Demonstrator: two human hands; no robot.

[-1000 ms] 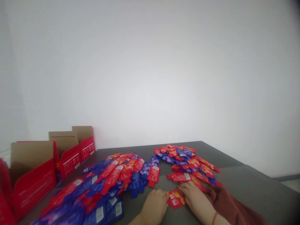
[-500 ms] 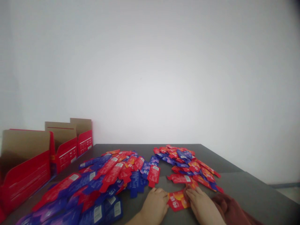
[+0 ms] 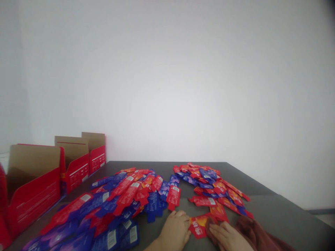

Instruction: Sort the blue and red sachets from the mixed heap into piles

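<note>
A flat red carton blank (image 3: 201, 225) with orange print lies on the dark grey table (image 3: 274, 209) at the bottom middle. My left hand (image 3: 174, 230) rests knuckles-up on its left edge, fingers curled down. My right hand (image 3: 227, 237) lies on its right edge with fingers pressed together on the card. A big heap of red and blue flat carton blanks (image 3: 117, 202) spreads left of my hands. A smaller pile of the same blanks (image 3: 211, 184) lies just beyond them on the right.
Three open red cardboard display boxes (image 3: 36, 181) stand in a row along the table's left side. A dark red cloth (image 3: 251, 233) lies beside my right hand. A plain white wall stands behind the table.
My right hand has slid back toward me along the red blank. The blank has turned slightly. The view has shifted a little.
</note>
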